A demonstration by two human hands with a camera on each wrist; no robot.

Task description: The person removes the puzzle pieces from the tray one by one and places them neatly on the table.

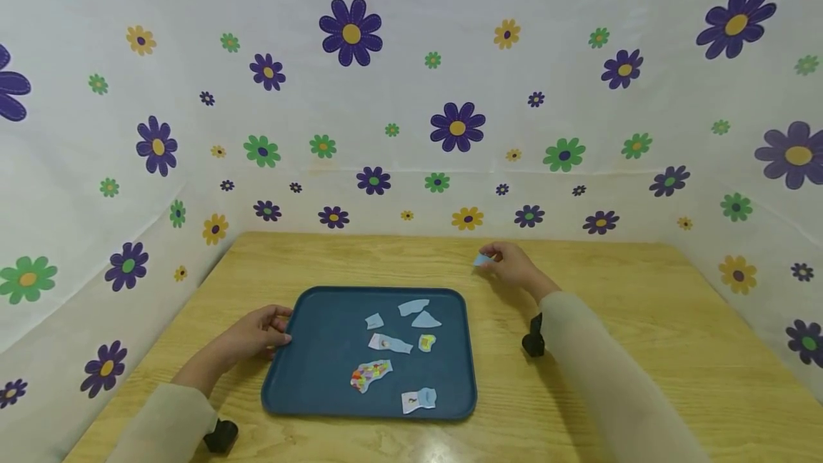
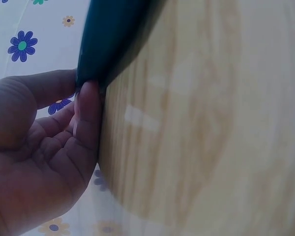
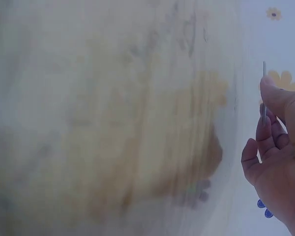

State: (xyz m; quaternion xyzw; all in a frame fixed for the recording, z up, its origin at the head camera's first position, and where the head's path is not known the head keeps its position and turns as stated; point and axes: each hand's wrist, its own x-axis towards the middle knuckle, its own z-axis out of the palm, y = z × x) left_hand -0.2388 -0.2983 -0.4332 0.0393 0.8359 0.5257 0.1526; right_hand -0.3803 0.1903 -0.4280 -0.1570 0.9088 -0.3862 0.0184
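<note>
Between thumb and fingers, my right hand (image 1: pixel 511 264) pinches a thin light-blue flat piece (image 1: pixel 482 259) above the back of the table, right of the tray. In the right wrist view this thin piece (image 3: pixel 264 93) appears edge-on. My left hand (image 1: pixel 256 334) grips the left rim of a dark blue tray (image 1: pixel 308 356), thumb on one side and fingers on the other in the left wrist view. Several irregular flat pieces lie on the tray: plain pale ones (image 1: pixel 414 307), a printed strip (image 1: pixel 390 344), a yellow one (image 1: pixel 426 343), a multicoloured one (image 1: pixel 371 374) and a white-and-blue one (image 1: pixel 419 400).
The tray stands on a light wooden table (image 1: pixel 643 349). A white curtain (image 1: pixel 398 77) printed with purple, green and yellow flowers closes off the back and both sides. Small black devices sit at the left wrist (image 1: pixel 221 436) and right wrist (image 1: pixel 534 340).
</note>
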